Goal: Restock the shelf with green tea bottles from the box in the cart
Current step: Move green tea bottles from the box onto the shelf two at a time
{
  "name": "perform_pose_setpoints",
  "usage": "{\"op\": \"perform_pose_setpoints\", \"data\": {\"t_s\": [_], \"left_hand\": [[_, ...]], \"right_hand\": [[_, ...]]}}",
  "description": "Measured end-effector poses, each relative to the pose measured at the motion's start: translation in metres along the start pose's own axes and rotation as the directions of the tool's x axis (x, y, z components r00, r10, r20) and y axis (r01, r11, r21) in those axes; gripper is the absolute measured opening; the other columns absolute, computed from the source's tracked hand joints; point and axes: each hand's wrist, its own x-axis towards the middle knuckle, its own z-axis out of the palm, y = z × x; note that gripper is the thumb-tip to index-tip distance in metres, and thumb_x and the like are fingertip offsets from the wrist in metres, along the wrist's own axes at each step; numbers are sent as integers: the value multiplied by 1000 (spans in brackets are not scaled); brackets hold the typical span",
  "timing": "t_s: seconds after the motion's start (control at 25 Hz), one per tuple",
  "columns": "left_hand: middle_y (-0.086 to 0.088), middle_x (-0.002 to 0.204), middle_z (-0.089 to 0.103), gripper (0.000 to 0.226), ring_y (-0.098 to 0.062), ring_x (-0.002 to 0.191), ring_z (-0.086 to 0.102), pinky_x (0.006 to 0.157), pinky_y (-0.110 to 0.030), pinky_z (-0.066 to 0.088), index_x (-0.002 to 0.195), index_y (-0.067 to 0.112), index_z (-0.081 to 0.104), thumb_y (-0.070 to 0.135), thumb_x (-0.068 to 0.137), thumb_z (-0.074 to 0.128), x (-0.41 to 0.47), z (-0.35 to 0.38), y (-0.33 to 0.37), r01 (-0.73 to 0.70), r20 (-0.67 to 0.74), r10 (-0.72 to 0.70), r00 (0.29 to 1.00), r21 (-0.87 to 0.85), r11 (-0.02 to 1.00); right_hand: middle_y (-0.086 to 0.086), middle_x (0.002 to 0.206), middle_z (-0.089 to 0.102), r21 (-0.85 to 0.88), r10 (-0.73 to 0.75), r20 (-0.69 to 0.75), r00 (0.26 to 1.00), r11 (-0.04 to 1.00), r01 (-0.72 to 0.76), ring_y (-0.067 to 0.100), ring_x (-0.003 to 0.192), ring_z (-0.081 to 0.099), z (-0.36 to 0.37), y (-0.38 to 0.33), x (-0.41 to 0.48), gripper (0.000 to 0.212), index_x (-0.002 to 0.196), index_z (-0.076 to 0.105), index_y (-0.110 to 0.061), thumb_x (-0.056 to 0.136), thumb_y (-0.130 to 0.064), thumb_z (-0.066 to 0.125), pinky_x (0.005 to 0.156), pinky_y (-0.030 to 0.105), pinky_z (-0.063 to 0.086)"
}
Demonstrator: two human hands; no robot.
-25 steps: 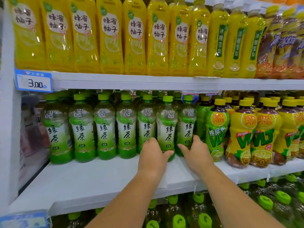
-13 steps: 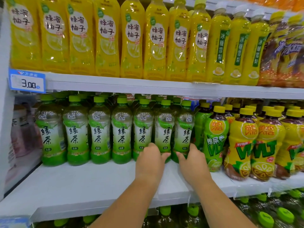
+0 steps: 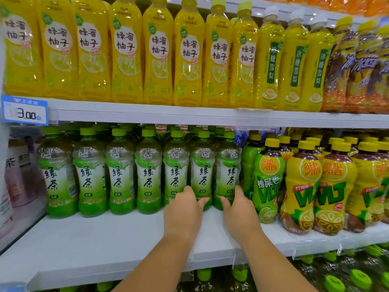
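A row of green tea bottles (image 3: 148,175) with green caps and white-green labels stands at the back of the white middle shelf (image 3: 105,239). My left hand (image 3: 183,211) wraps the base of the second bottle from the right (image 3: 202,165), thumb across its front. My right hand (image 3: 240,211) holds the base of the rightmost green tea bottle (image 3: 228,165), fingers reaching round its right side. Both bottles stand upright on the shelf, in line with the row. Neither the cart nor the box is in view.
Yellow and green lemon tea bottles (image 3: 301,186) stand right beside the green tea. Yellow pomelo drinks (image 3: 157,53) fill the shelf above, with a 3.00 price tag (image 3: 24,110) at left. More green-capped bottles (image 3: 355,277) sit on the shelf below.
Both hands have pushed their two green tea bottles a little deeper onto the shelf, into line with the row. The view has moved closer and slightly upward.
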Motion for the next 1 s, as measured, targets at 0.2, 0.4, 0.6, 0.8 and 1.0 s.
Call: {"op": "perform_pose_setpoints", "data": {"t_s": [0.2,0.4,0.6,0.8,1.0], "left_hand": [[8,82,64,34,-19,79,65,56,-31,38,93,27,41,57,95,56,0,-1,-1,-24,-50,23,998,-19,1000],[10,74,60,33,-17,68,57,56,-30,40,83,27,50,58,92,60,2,0,-5,-10,-67,6,998,-54,998],[8,77,62,31,-21,80,66,59,-30,42,93,25,64,56,91,64,2,0,-6,-9,-71,1,997,-102,995],[10,76,63,31,-19,79,66,62,-32,49,97,25,62,56,91,62,3,-1,-8,5,-41,-10,999,-132,991],[10,79,65,29,-14,79,64,66,-34,54,111,23,62,47,94,60,-1,-3,-10,32,-21,-38,999,-238,971]], "right_hand": [[13,120,65,-31,27,22,999,999,-26,34,112,61,0,-2,0,42,137,43,-13,103,-36,51,90,43,51],[15,121,65,-12,52,41,998,999,-51,35,113,60,1,-2,1,35,128,49,-10,103,-35,51,91,43,50],[12,117,66,4,50,19,999,999,-50,34,109,61,0,-3,0,31,122,53,-10,102,-33,54,88,41,51],[11,113,66,15,16,-51,999,1000,-15,31,104,61,-2,-5,-3,25,117,57,-9,101,-29,57,83,37,51],[8,102,62,26,-37,-148,988,999,41,29,92,59,-2,-7,-7,26,121,55,-7,100,-22,57,77,37,49]]}}
